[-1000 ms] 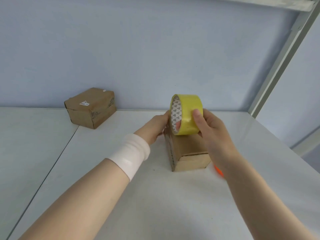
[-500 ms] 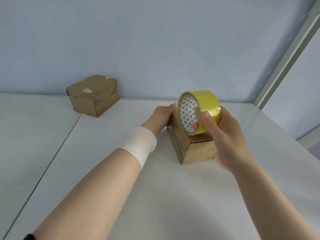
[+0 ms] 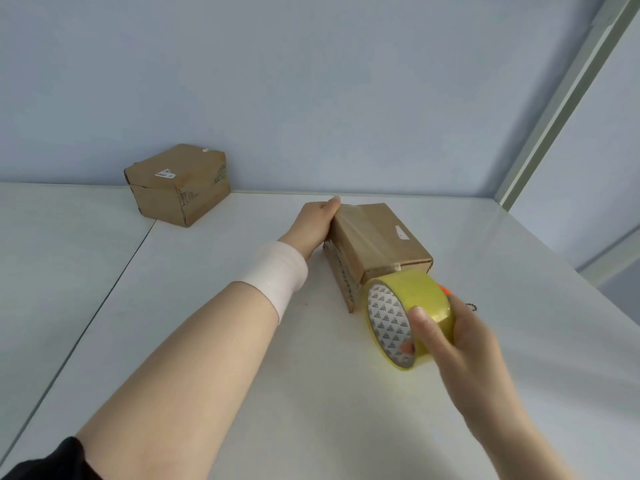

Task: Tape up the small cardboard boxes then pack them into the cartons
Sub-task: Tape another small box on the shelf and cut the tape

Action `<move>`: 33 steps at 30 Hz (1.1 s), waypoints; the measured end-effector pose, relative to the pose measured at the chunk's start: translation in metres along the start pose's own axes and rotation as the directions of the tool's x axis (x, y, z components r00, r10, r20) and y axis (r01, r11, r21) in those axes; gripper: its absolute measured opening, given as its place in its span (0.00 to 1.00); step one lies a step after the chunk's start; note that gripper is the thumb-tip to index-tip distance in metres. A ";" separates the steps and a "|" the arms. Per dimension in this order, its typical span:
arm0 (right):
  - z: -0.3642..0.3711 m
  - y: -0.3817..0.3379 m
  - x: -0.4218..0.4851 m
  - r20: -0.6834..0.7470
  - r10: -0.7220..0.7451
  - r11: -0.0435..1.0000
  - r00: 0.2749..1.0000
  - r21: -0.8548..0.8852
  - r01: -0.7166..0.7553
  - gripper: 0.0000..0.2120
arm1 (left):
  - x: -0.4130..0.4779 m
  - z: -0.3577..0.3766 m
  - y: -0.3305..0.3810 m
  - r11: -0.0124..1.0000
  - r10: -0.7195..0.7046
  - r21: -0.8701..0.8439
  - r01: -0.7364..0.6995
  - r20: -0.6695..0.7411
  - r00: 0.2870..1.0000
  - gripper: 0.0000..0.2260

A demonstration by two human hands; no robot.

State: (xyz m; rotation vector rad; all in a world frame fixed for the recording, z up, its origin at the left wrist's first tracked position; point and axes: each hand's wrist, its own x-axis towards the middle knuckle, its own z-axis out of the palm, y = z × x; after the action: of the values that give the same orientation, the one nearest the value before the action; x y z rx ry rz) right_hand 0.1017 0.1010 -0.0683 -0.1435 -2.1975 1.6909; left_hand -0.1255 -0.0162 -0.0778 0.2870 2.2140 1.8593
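While right hand [image 3: 464, 344] grips yellow tape roll [image 3: 415, 299], left hand [image 3: 313, 225] braces small brown cardboard box [image 3: 391, 249], fingers hidden. Best pull clear tape strip [image 3: 362, 237] taut, centred.

There are two small cardboard boxes: the nearer box [image 3: 381, 237] and the farther box [image 3: 176, 183]. Each carries one white label, so there are two labels, one [image 3: 401, 233] on the nearer and one [image 3: 165, 174] on the farther. There is one tape roll [image 3: 415, 306], yellow. Two hands are in view, the left hand [image 3: 313, 225] and the right hand [image 3: 460, 344], with one white wristband [image 3: 277, 271] and one black sleeve [image 3: 52, 459]. One orange object [image 3: 445, 291] peeks from behind the roll; its kind cannot be told. The counter shows two slabs, the left slab [image 3: 52, 271] and the right slab [image 3: 242, 375], with one dark seam [image 3: 104, 296] between them. One pale post [image 3: 561, 98] rises at the right.
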 end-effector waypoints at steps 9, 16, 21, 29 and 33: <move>0.008 0.008 -0.004 0.069 0.031 0.992 0.997 0.121 -0.039 0.02 | -0.066 0.003 0.007 0.717 0.497 0.448 -0.534 0.208 0.842 0.22; 0.009 0.002 0.000 0.118 0.038 0.974 0.992 0.220 -0.064 0.11 | -0.075 -0.004 0.020 0.490 0.437 0.637 -0.595 0.411 0.800 0.21; 0.003 -0.007 0.003 0.250 -0.027 0.932 0.968 0.355 -0.066 0.12 | -0.070 -0.012 0.030 0.422 0.391 0.663 -0.619 0.483 0.784 0.20; 0.015 -0.070 0.047 0.202 -0.229 0.892 0.952 0.436 0.122 0.12 | -0.062 -0.020 0.067 0.874 0.184 0.380 -0.302 0.316 0.931 0.17; 0.023 -0.072 0.077 0.142 -0.220 0.905 0.965 0.398 0.148 0.15 | -0.045 -0.011 0.062 0.967 0.152 0.176 -0.184 0.181 0.972 0.18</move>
State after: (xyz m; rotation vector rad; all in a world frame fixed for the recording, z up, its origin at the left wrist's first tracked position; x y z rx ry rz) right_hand 0.0328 0.0829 0.0120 0.3258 -1.8750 2.0498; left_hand -0.0859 -0.0289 -0.0123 0.6611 2.3162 1.6312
